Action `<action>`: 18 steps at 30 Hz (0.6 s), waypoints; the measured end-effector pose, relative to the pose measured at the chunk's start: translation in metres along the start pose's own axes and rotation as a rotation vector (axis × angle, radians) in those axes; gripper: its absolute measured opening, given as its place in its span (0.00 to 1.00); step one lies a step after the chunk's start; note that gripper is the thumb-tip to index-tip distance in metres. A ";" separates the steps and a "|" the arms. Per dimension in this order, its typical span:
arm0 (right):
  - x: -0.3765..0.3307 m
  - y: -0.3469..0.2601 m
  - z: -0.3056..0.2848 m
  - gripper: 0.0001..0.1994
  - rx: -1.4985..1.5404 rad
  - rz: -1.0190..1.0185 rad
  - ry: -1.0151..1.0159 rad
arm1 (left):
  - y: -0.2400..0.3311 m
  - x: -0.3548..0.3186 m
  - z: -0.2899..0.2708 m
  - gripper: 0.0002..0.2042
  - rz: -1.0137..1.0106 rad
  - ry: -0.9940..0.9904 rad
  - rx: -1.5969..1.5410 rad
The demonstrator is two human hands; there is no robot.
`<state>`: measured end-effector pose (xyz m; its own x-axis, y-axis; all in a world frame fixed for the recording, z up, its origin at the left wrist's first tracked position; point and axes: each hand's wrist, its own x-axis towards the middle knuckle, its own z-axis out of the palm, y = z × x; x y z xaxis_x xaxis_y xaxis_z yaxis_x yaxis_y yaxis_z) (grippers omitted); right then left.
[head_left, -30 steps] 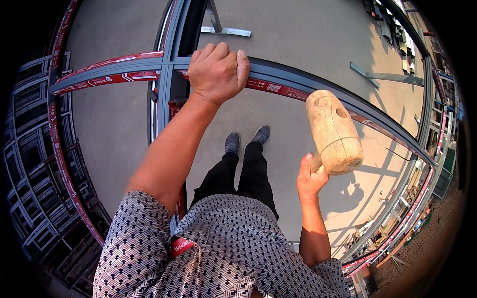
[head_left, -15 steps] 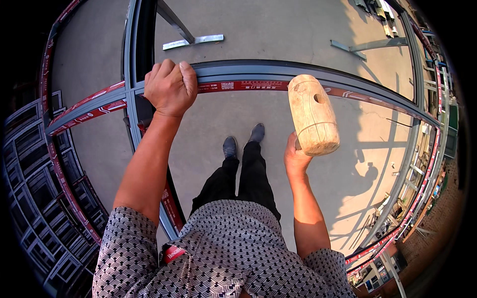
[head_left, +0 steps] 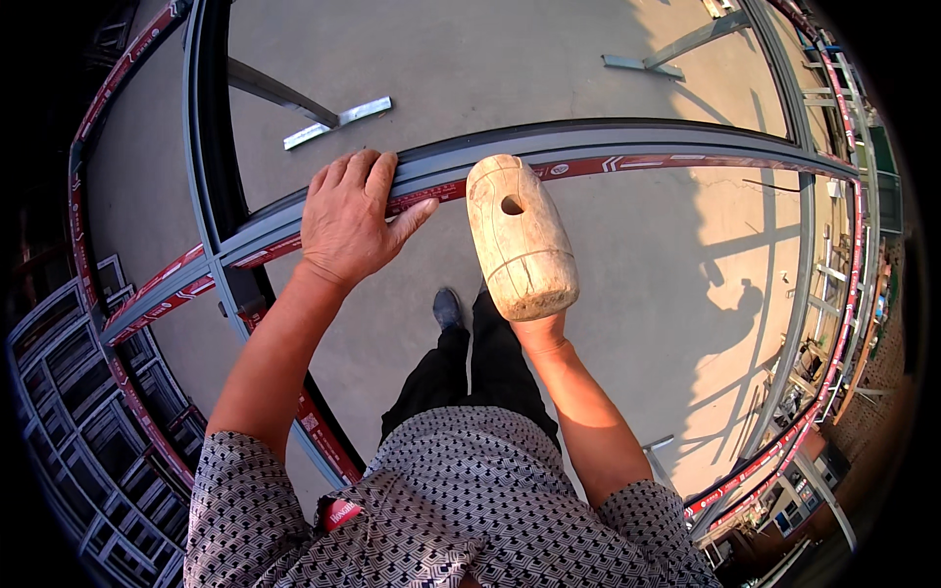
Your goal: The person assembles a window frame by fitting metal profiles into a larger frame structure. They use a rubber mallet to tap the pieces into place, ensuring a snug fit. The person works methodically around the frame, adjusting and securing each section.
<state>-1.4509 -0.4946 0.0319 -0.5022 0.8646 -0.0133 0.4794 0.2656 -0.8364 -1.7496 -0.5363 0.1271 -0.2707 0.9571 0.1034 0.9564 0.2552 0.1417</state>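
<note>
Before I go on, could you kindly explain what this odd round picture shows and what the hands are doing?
It comes from a wide fisheye camera worn on a person's head, looking down, so straight edges bend. There is no machine, only two bare hands. The left hand rests flat on a grey metal frame with red-striped film, standing above a concrete floor. The right hand, mostly hidden, holds up a wooden mallet just beside the frame. Below are the person's dark trousers and shoes.
</note>
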 end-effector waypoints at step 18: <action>0.025 0.023 -0.065 0.08 -0.282 -0.145 0.394 | 0.021 0.035 -0.009 0.36 0.017 -0.279 -0.009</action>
<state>-1.4056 -0.4395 0.0480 -0.2945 0.8910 0.3455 0.6281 0.4530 -0.6327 -1.7400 -0.4982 0.1425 -0.2125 0.9624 -0.1695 0.9593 0.2384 0.1510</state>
